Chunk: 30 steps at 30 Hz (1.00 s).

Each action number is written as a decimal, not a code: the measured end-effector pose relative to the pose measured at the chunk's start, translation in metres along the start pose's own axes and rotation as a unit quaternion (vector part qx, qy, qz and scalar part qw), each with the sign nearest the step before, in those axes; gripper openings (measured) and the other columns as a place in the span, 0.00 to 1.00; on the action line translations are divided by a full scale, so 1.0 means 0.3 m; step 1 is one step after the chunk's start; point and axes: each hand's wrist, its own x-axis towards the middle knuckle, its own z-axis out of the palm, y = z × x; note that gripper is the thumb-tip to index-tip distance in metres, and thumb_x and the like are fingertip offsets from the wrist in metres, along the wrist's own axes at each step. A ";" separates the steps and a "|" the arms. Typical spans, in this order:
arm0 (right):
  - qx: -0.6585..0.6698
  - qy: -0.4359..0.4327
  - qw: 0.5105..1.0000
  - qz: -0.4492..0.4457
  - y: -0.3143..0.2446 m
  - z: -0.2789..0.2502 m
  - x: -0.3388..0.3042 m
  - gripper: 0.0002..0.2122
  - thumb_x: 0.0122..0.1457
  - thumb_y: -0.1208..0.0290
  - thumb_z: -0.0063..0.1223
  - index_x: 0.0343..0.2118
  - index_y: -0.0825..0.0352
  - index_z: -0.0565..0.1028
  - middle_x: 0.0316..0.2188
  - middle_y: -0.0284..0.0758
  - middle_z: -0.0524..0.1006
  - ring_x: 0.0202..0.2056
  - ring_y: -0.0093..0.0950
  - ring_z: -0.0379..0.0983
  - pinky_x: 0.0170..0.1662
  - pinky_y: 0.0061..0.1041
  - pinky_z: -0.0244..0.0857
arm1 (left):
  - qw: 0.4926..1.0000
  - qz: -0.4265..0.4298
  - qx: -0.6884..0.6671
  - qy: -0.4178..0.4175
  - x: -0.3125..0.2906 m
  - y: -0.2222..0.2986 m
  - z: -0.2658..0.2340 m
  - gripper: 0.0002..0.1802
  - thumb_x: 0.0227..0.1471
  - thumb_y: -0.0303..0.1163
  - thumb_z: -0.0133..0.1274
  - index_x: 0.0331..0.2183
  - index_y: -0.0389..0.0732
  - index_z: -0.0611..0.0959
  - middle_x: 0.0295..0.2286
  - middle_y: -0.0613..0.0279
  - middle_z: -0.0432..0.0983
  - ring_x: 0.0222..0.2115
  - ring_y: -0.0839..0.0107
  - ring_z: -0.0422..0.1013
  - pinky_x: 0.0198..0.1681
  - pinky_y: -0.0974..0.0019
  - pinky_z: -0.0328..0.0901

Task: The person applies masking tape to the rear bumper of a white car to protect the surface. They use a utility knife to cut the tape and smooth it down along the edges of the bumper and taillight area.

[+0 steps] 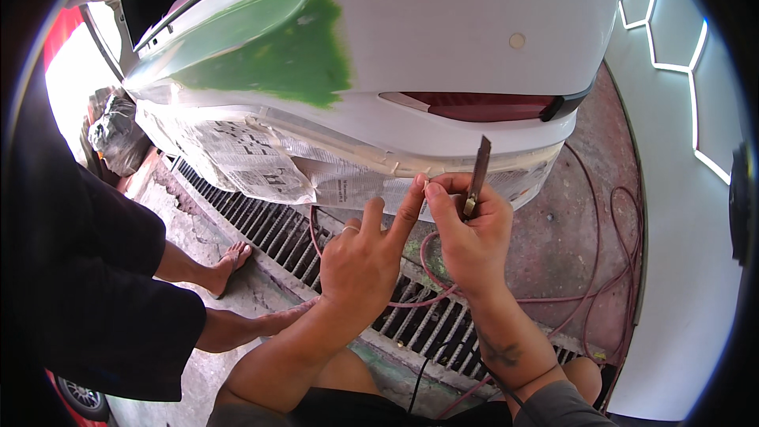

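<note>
The right hand (477,231) grips a cutter (479,170), blade pointing far, at the near side of the car's (443,32) tape (371,160). To its left, the left hand's (360,261) fingers spread; whether they pinch anything cannot be told.

A reddish hose (545,300) crosses a floor grate (273,223); a grey plastic bag (118,139) sits farther left.

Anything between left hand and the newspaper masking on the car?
Nothing visible: the left hand has its index fingertip close to the newspaper masking; contact is unclear. The knife in the right hand points up, right of that fingertip.
</note>
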 end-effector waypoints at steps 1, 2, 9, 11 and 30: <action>-0.021 -0.003 1.000 -0.016 0.004 -0.002 0.003 0.04 0.68 0.74 0.61 0.36 0.68 0.82 0.23 0.16 0.72 0.22 0.05 0.55 0.23 0.14 0.46 | 1.000 0.001 0.005 0.002 0.000 0.001 0.001 0.52 0.50 0.27 0.57 0.74 0.63 0.63 0.40 0.58 0.75 0.24 0.63 0.76 0.21 0.61 0.71; -0.041 -0.006 0.999 -0.033 0.011 -0.005 0.008 0.04 0.69 0.74 0.61 0.36 0.68 0.82 0.24 0.17 0.72 0.22 0.06 0.55 0.23 0.14 0.47 | 1.000 0.001 0.009 -0.006 0.000 0.002 -0.001 0.51 0.51 0.28 0.57 0.74 0.63 0.63 0.40 0.58 0.75 0.24 0.63 0.77 0.21 0.61 0.71; 0.050 -0.019 0.998 0.016 -0.004 -0.034 0.026 0.05 0.70 0.71 0.61 0.40 0.68 0.79 0.29 0.22 0.77 0.24 0.08 0.61 0.25 0.15 0.53 | 0.987 -0.112 -0.083 -0.085 0.020 0.011 -0.047 0.45 0.54 0.36 0.68 0.71 0.52 0.69 0.39 0.59 0.79 0.31 0.56 0.81 0.34 0.55 0.74; 0.053 -0.008 0.998 0.017 -0.002 -0.040 0.028 0.06 0.71 0.71 0.61 0.40 0.68 0.79 0.30 0.23 0.78 0.25 0.08 0.63 0.26 0.14 0.55 | 0.977 -0.137 -0.153 -0.059 0.027 -0.013 -0.049 0.39 0.54 0.35 0.68 0.66 0.48 0.76 0.37 0.58 0.81 0.32 0.55 0.81 0.35 0.56 0.74; -0.204 -0.195 0.958 -0.044 -0.031 0.031 0.015 0.05 0.69 0.74 0.59 0.40 0.70 0.79 0.27 0.35 0.79 0.29 0.20 0.71 0.34 0.27 0.68 | 0.839 -0.208 -0.503 -0.002 0.010 -0.131 -0.068 0.07 0.62 0.26 0.65 0.40 0.33 0.87 0.34 0.68 0.81 0.31 0.84 0.74 0.36 0.76 0.68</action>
